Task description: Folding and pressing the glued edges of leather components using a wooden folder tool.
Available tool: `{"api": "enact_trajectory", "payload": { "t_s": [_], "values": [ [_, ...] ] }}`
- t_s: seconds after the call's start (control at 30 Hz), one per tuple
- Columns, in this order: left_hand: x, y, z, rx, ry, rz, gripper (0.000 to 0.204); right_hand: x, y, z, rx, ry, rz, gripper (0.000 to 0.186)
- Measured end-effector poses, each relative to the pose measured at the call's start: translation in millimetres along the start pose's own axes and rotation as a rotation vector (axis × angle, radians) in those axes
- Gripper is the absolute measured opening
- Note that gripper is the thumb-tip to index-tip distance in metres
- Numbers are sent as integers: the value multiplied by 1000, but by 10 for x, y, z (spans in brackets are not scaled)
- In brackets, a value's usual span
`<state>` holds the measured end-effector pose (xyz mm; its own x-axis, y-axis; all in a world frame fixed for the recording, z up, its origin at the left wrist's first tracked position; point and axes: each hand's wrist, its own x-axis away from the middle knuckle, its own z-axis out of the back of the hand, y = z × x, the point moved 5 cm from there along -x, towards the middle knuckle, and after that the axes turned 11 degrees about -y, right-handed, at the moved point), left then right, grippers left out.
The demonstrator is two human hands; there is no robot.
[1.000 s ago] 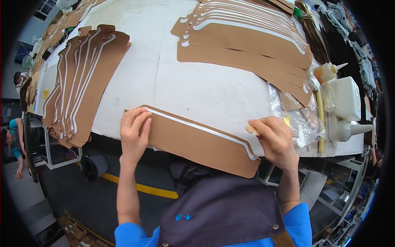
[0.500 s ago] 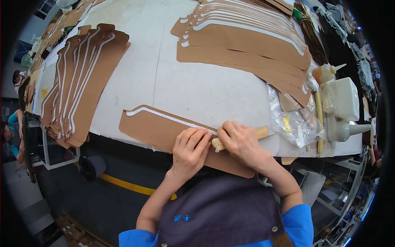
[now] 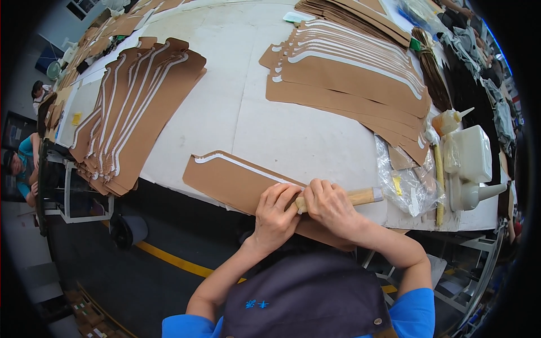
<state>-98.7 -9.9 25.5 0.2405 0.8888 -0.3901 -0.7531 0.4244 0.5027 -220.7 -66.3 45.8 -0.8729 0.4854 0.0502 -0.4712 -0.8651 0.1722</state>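
Observation:
A long brown panel (image 3: 222, 183) of leather-like sheet lies aslant at the table's front edge, partly overhanging it. Along its far edge runs a white strip (image 3: 248, 166), which disappears beneath my fingers. My left hand (image 3: 275, 217) is closed at that edge, its bent fingertips pinching the panel and strip. Close beside it, my right hand (image 3: 333, 209) is wrapped round a tool with a pale wooden handle (image 3: 362, 196). The handle's rounded end pokes out toward my left hand, and a grey end points right. Right fingertips also meet the strip's edge; exactly what they pinch is hidden.
Fanned brown panels with white strips lie at left (image 3: 138, 112) and far right (image 3: 349, 76). On the right are a clear plastic bag (image 3: 414, 188), a yellowish stick (image 3: 438, 186) and white squeeze bottles (image 3: 473, 152). A dark bucket (image 3: 128, 231) stands on the floor. Another person (image 3: 27, 166) is at far left.
The whole view has shifted, so the table appears farther right and lower. My hands have come closer together at the panel's edge, with the wooden-handled tool still in my right hand.

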Motion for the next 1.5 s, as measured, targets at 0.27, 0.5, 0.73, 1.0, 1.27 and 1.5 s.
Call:
{"api": "enact_trajectory", "payload": {
  "t_s": [0.27, 0.5, 0.73, 1.0, 1.27, 1.5],
  "values": [
    [-43, 17, -52, -52, 39, -3, 29, -18, 270, -39, -303, -54, 22, 11],
    [9, 17, -40, -63, 4, -24, 27, -28, 80, -42, -160, -25, -25, 12],
    [48, 2, -82, -48, 5, -23, 30, -36, 16, -32, -30, -33, 0, 12],
    [-6, 19, -54, -96, -5, -20, 38, 299, 867, 10, -609, 81, -348, 17],
    [19, 4, -66, -20, 32, 32, 29, 374, 518, -42, -729, 43, -251, 27],
    [11, 35, -102, -61, -1, -9, 30, 115, 258, -72, -526, 8, -115, 30]
  ]
}}
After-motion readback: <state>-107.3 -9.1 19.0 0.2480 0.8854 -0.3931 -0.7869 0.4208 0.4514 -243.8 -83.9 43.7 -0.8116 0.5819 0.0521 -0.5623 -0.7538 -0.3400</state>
